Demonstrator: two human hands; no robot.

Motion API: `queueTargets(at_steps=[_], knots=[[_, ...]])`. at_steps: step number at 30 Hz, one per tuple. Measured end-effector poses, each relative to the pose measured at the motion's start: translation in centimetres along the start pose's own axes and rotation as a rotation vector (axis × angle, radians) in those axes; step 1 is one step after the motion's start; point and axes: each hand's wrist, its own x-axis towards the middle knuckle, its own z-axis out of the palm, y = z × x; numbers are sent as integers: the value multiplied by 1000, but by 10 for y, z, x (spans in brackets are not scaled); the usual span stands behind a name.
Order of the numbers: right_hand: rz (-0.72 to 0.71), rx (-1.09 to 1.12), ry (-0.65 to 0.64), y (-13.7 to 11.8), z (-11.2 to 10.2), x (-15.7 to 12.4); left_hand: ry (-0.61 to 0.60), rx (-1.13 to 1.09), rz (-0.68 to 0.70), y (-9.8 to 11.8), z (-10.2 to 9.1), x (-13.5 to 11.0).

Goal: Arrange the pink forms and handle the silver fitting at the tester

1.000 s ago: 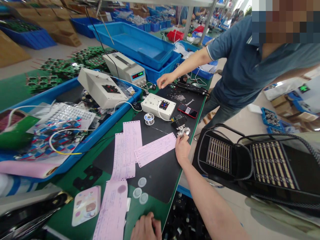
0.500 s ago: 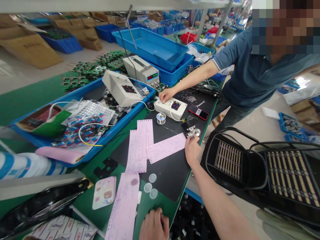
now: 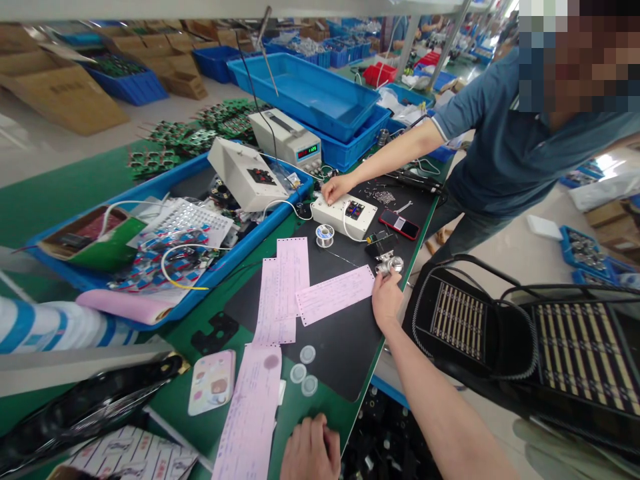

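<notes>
My right hand [image 3: 386,297] reaches out over the black mat [image 3: 345,347] and its fingers close on a small shiny metal part [image 3: 389,265] near the table's right edge. My left hand [image 3: 310,450] rests curled on the green table edge at the bottom, close to my body, with nothing visible in it. Pink paper slips [image 3: 333,293] lie on the mat just left of my right hand. A co-worker in a dark blue shirt [image 3: 500,153] stands across the corner, one hand [image 3: 335,187] on a white control box [image 3: 345,215].
A red phone [image 3: 399,224] and a solder spool [image 3: 325,235] lie by the white box. A long blue tray [image 3: 240,250] of cables and parts runs along the left. Three clear round discs [image 3: 302,373] lie on the mat. A black mesh chair [image 3: 465,320] stands at the right.
The view has swung slightly; the co-worker's hand came down from above the mat onto the white box. My right hand stays on the metal part and my left hand stays at the edge.
</notes>
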Motion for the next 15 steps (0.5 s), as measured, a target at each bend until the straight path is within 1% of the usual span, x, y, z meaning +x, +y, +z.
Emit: queueTargets(at_steps=[6, 15], knots=[[4, -18, -7, -1, -2, -1, -19, 4, 6, -1, -2, 0], [7, -25, -2, -2, -3, -1, -9, 7, 5, 0, -2, 1]])
